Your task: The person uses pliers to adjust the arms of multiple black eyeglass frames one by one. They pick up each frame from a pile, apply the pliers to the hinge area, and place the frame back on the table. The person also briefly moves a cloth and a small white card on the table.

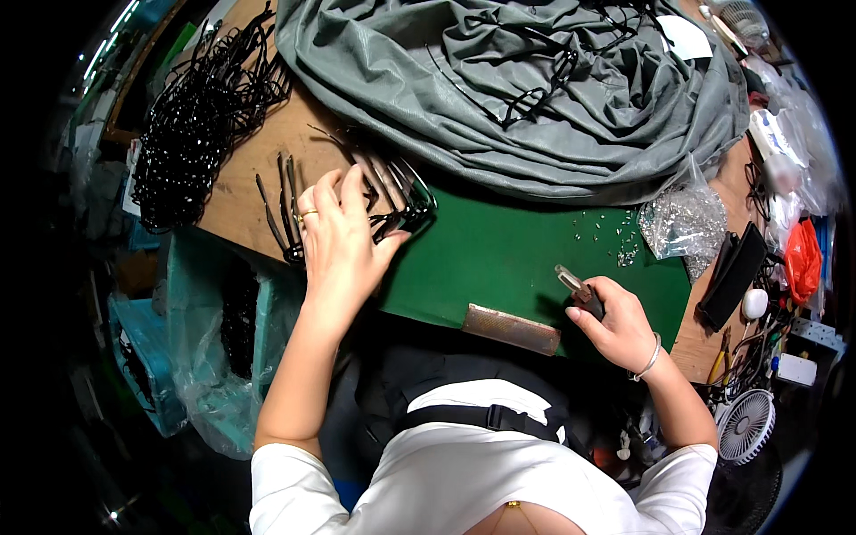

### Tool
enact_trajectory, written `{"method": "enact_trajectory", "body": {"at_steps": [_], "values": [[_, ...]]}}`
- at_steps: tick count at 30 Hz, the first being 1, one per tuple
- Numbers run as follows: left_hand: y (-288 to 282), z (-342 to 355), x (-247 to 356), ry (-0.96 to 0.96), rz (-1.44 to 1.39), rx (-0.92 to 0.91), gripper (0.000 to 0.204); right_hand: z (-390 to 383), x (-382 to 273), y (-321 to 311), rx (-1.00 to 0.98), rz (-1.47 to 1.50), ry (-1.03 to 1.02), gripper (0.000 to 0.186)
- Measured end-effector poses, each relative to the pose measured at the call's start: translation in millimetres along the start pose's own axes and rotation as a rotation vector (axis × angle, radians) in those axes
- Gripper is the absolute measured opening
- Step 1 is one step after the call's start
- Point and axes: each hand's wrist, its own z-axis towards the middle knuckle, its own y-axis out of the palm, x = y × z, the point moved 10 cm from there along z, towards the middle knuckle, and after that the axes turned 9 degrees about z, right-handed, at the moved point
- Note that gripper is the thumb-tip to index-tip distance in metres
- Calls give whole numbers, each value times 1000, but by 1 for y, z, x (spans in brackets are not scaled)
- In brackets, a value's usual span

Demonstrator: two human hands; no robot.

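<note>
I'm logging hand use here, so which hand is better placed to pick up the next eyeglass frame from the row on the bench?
Probably the left. The left hand already rests on the row of eyeglass frames at the bench's left side, while the right hand is across the green mat, gripping a small tool.

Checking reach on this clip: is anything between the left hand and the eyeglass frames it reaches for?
Nothing visible. The left hand already rests on the eyeglass frames at the green mat's left edge; its fingers cover part of them.

Head cam, fisheye, steep down onto workbench (499,259), close range.
</note>
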Motion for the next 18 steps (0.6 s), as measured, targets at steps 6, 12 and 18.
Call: {"method": "enact_trajectory", "body": {"at_steps": [6, 12, 18], "values": [[9, -26, -15, 180, -156, -203, 33, -3, 0, -1, -38, 6, -60, 27], [19, -9, -64, 437, 124, -320, 43, 7, 2, -1, -48, 44, -3, 29], [13, 13, -57, 329, 78, -393, 68, -2, 3, -5, -21, 51, -90, 26]]}}
